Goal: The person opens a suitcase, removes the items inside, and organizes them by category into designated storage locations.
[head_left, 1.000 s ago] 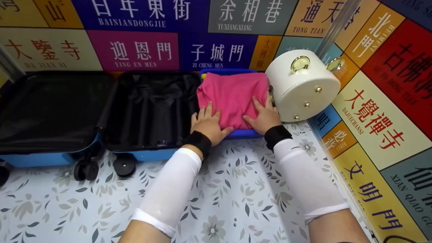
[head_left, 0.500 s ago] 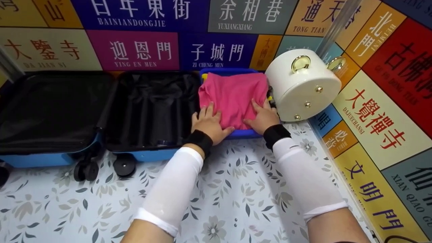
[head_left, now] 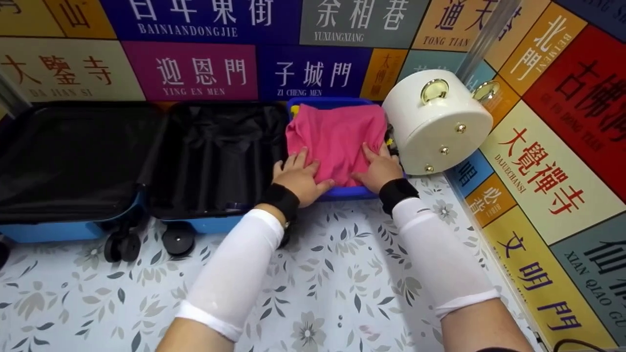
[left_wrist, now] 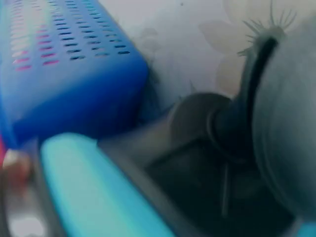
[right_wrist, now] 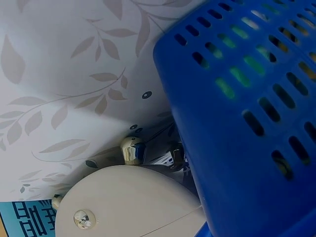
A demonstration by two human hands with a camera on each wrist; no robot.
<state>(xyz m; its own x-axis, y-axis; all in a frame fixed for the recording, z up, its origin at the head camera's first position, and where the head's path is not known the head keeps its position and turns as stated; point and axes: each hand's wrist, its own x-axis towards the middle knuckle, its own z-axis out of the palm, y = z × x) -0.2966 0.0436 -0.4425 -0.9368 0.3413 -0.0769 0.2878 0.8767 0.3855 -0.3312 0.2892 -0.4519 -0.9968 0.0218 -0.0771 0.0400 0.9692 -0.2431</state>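
A piece of pink cloth (head_left: 337, 132) lies over the top of a blue plastic basket (head_left: 347, 192). My left hand (head_left: 299, 180) rests on the cloth's front left part, fingers spread, the thumb along the near rim. On the front right part lies my right hand (head_left: 380, 168), with thumb and index finger apart on the cloth. Its outer fingers are partly hidden at the basket's right side. In the right wrist view, the slotted basket wall (right_wrist: 222, 128) shows coloured things through its holes. What lies under the cloth is mostly hidden; a bit of yellow (head_left: 294, 110) peeks out.
An open blue suitcase with black lining (head_left: 225, 161) and black wheels (head_left: 178, 239) stands left of the basket. Close on the right is a round white case (head_left: 430, 122) with gold handles and ball feet. Printed walls (head_left: 205, 73) stand behind and on the right.
Both hands stay on the cloth with only slight shifts. The cloth's right edge has drawn in a little, and more shows between it and the white case. The view has shifted slightly.
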